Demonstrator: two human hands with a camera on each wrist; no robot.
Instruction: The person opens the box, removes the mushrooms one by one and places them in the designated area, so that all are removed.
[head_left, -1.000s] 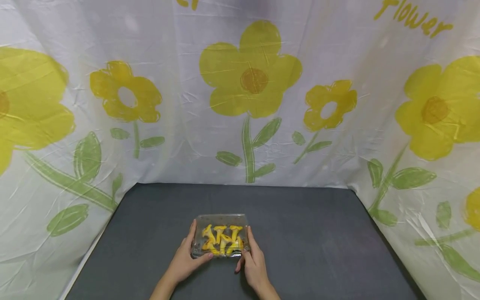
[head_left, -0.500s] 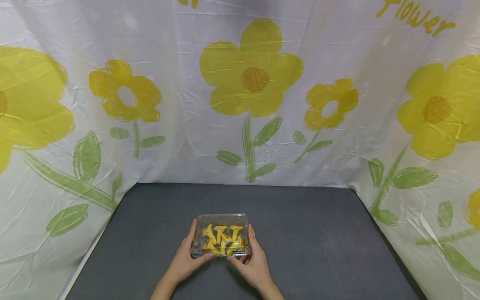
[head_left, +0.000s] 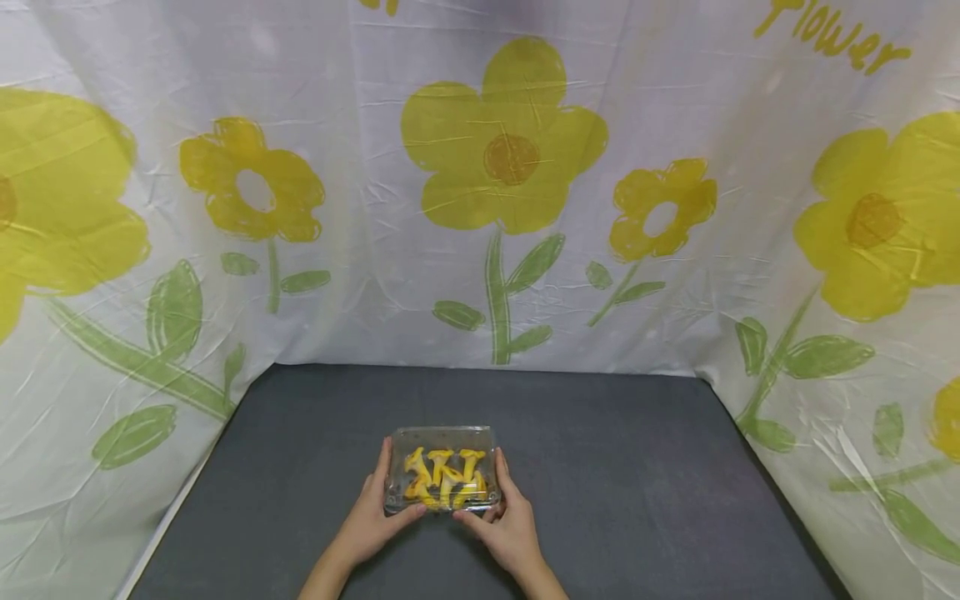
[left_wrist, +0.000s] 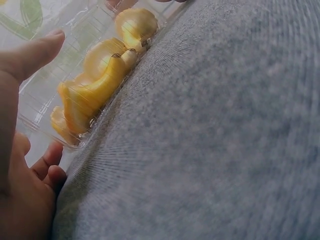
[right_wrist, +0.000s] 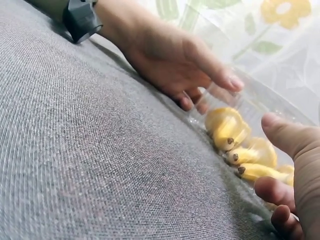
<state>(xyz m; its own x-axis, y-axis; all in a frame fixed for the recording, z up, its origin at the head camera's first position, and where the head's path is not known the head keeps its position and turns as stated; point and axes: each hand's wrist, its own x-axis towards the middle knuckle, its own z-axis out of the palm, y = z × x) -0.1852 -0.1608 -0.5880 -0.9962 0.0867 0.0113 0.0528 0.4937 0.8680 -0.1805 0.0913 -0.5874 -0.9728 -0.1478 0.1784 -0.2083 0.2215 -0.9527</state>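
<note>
A clear plastic box (head_left: 442,438) with several yellow, trumpet-shaped mushrooms (head_left: 451,482) inside sits on the dark cloth in the head view. My left hand (head_left: 369,510) grips its left side, thumb at the front left corner and fingers along the side wall. On the opposite side my right hand (head_left: 513,521) holds it the same way, thumb at the front edge. The left wrist view shows the mushrooms (left_wrist: 95,95) through the clear wall beside the left hand's thumb. Both hands, left (right_wrist: 172,62) and right (right_wrist: 305,160), flank the box in the right wrist view.
A dark grey cloth (head_left: 637,483) covers the table around the box. White curtains (head_left: 360,292) printed with yellow flowers hang at the back and both sides. A dark strap device (right_wrist: 82,20) is worn on the left wrist.
My right thumb has moved from the box's right side to its front edge, and the right fingers have settled along the side. The box and left hand stay nearly still.
</note>
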